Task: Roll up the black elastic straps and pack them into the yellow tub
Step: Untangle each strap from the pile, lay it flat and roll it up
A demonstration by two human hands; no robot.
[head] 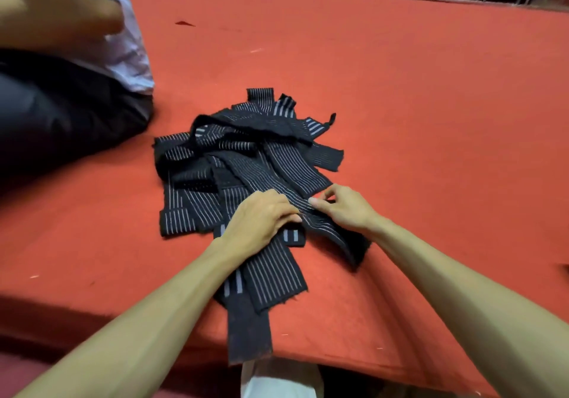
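The left hand (261, 216) curls over and the right hand (345, 209) pinches the strap (321, 226) lying between them, atop the pile (243, 154) just beyond; best pull it clear and flat, then roll tight from one end.

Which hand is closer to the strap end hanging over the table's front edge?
Left. The left hand lies straight beyond that hanging strap end; the right hand is farther right. Both grip one striped strap.
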